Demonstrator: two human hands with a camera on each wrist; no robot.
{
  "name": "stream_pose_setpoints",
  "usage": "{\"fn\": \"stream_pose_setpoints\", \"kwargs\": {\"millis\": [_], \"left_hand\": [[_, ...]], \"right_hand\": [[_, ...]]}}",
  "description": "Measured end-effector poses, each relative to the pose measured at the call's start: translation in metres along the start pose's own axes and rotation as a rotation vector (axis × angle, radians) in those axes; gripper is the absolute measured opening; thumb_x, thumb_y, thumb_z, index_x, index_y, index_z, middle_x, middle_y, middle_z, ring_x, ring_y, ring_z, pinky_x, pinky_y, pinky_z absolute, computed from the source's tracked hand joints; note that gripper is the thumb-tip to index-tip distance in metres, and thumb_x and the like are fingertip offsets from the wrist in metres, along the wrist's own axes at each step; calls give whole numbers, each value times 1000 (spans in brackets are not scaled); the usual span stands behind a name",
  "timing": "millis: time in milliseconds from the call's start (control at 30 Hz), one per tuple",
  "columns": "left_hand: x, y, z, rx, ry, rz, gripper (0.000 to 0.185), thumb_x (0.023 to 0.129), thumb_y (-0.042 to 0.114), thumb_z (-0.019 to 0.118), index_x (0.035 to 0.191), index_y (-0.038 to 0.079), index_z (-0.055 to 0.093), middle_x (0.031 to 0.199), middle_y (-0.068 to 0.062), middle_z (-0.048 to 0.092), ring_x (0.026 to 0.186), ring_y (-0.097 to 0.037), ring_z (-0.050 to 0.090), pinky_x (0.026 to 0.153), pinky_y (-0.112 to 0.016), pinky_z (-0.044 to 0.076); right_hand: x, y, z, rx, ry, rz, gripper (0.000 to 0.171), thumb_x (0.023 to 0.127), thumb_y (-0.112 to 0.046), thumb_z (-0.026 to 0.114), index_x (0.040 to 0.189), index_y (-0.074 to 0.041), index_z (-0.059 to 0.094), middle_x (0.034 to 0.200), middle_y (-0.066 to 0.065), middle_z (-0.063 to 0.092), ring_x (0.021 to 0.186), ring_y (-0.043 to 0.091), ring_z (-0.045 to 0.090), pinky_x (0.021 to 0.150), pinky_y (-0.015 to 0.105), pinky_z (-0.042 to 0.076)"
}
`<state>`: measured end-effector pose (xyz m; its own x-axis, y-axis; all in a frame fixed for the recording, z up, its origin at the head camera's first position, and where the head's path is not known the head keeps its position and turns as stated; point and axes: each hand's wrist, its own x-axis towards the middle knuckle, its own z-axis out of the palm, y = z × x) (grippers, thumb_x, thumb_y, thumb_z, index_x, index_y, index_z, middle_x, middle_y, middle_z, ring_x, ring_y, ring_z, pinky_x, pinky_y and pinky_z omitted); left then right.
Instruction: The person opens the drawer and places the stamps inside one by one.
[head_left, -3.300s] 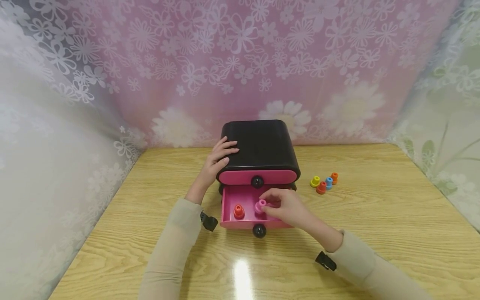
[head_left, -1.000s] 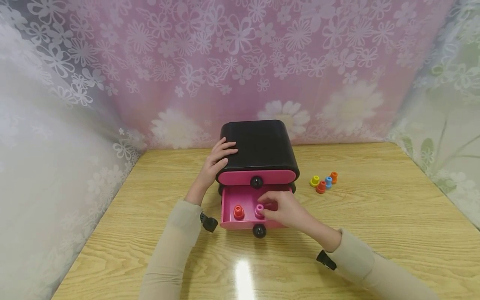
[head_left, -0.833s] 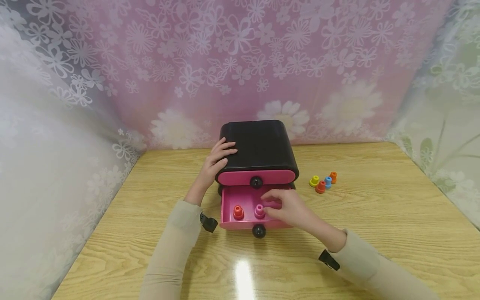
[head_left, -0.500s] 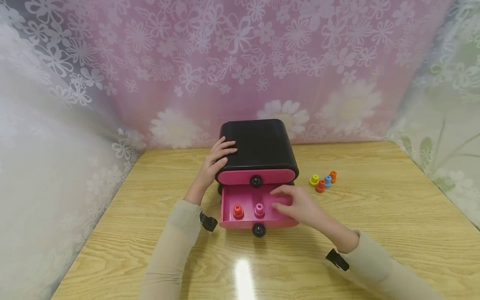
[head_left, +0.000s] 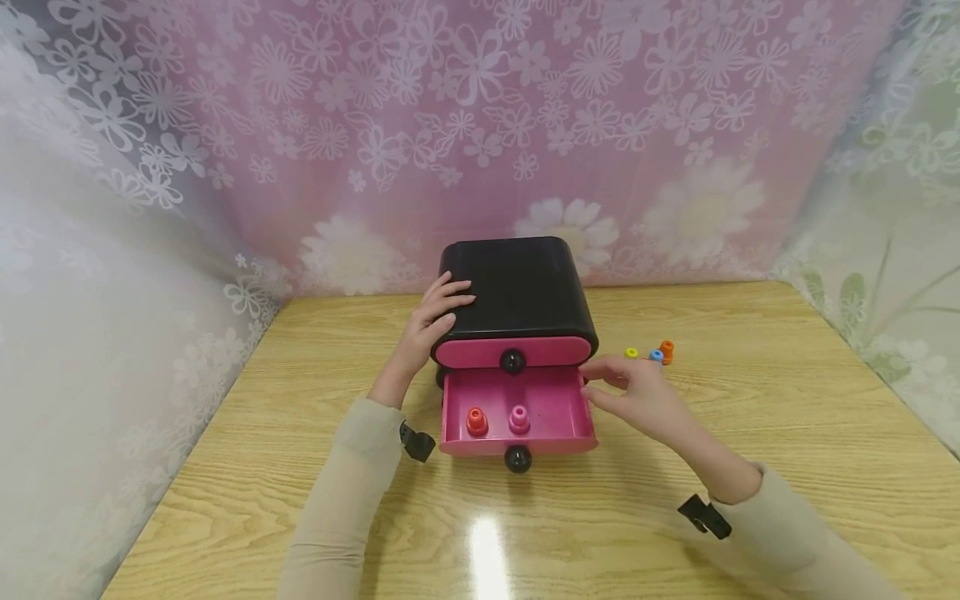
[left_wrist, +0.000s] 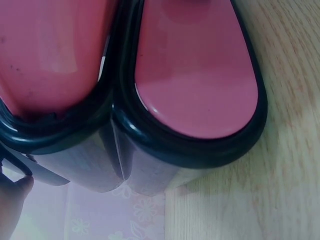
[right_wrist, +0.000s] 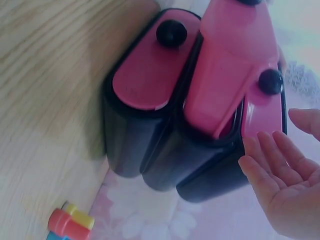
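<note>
Left hand (head_left: 431, 322) rests relaxed on the black box (head_left: 517, 287) mid-frame, best steadying it lightly, while right hand (head_left: 641, 398), empty, fingers apart, should pass clear of the drawer (head_left: 555, 421) holding red peg (head_left: 476, 422) and pink peg (head_left: 519, 420), lower centre.

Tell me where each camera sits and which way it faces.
Head: worn on the head, looking forward and down at the black cabinet; the left hand, right hand and both sleeves show.
Left wrist: worn there, facing the closed bottom drawer; part of that hand shows at lower left.
Right wrist: worn there, facing the cabinet from its right; that hand shows at right.
Shared: head and right wrist both show the open drawer and yellow piece.
</note>
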<state>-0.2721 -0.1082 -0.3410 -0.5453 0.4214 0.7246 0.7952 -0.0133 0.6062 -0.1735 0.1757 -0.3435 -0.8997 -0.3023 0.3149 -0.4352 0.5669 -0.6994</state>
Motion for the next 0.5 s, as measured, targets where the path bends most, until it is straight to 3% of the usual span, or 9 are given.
{"fn": "stream_pose_setpoints", "kwargs": {"millis": [267, 500], "left_hand": [[0, 0, -1, -3, -3, -8, 32, 79, -7, 37, 104, -22, 50, 119, -38, 38, 125, -49, 11, 103, -48, 7], [0, 1, 0, 9, -3, -6, 31, 79, -7, 38, 104, -21, 50, 119, -38, 39, 124, -49, 12, 103, -48, 8]], "right_hand": [[-4, 9, -21, -18, 12, 67, 27, 79, -9, 64, 101, 5, 62, 97, 15, 63, 91, 30, 59, 79, 41, 46], [-7, 23, -41, -28, 26, 153, 31, 81, -13, 62, 106, 5, 59, 101, 19, 61, 91, 31, 59, 72, 24, 48]]}}
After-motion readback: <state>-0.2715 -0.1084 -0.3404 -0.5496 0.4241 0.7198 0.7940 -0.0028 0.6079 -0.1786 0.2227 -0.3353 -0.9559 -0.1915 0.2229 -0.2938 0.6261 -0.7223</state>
